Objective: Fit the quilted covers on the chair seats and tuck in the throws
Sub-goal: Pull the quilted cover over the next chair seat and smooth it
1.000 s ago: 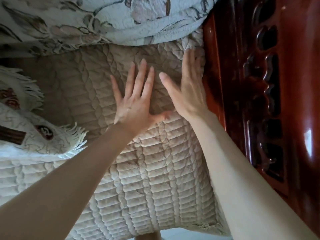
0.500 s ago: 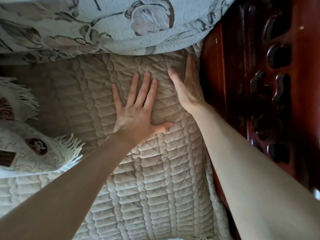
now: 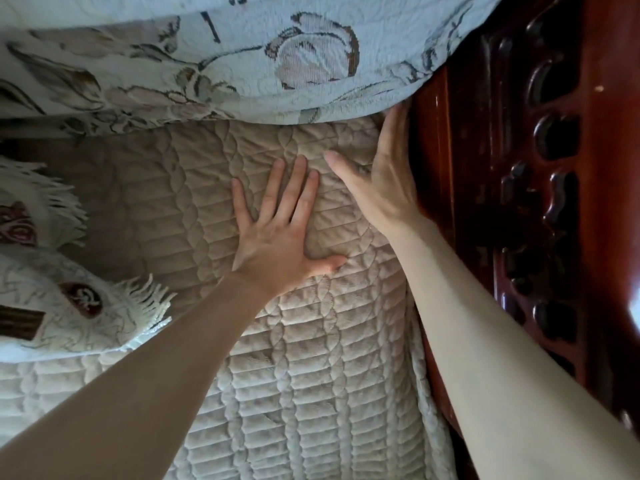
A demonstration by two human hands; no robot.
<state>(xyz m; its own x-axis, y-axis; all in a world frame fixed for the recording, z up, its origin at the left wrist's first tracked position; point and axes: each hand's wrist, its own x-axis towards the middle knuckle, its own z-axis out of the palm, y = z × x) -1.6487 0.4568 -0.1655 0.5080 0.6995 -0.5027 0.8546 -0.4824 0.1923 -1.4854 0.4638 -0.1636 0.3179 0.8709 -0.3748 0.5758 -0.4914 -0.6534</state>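
Far left, mid to lower frame: fringed throw (image 3: pixel 72 317), white w/ dark red motifs, bunched up, lying on the left part of the cover (image 3: pixel 311 382). Its fringe points right, toward the L forearm (image 3: pixel 145 375); can't tell if they touch.

Top, from left edge almost to the right: floral throw (image 3: pixel 221 60), pale w/ flowers & leaves. It bulges over the cover's far edge and hides it.

Centre, mid-frame down to bottom edge: the cover, beige, quilted in ribs w/ braid-like columns, spread flat. Upper part is in shade, lower part lit. Its right edge lies against the wood arm (image 3: pixel 540 209).

L hand (image 3: pixel 277 244), centre: palm down, flat on the cover, fingers straight & spread, thumb out to the right. It grips nothing. The cover dents a bit round the thumb.

R hand (image 3: pixel 384 192), just right of it, upper centre-right: fingers straight & together, set along the seam between cover and wood arm. Fingertips reach the floral throw's lower edge and are partly hidden there. Thumb sticks out left over the cover, apart from the L fingers. It holds nothing. The cover is wrinkled beside the palm.

Right third: the wood arm, dark red, glossy, w/ carved openwork, runs top to bottom. R forearm (image 3: pixel 485 341) lies alongside and blocks its inner edge lower down.
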